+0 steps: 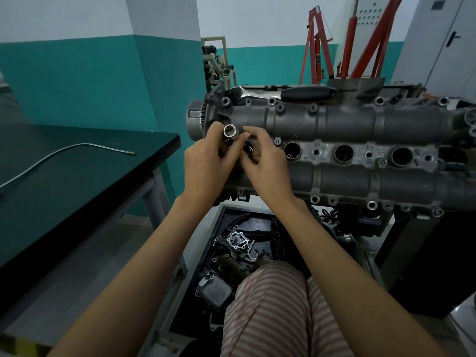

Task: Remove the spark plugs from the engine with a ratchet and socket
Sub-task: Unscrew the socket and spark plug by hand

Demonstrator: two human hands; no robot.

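Over the leftmost plug well of the engine [334, 124], the left hand [206, 168] is gripping the socket [229, 131] open end up while the right hand [262, 163] is pinching beside it, probably freeing a plug; the ratchet [283, 93] is lying at 12 o'clock.

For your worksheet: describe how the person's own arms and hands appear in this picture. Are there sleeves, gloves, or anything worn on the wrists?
Both forearms are bare right to the frame's lower edge, with no sleeves in view. The left hand and right hand wear no gloves, and no rings, watch or bands show. Short fingernails are visible on the right hand.
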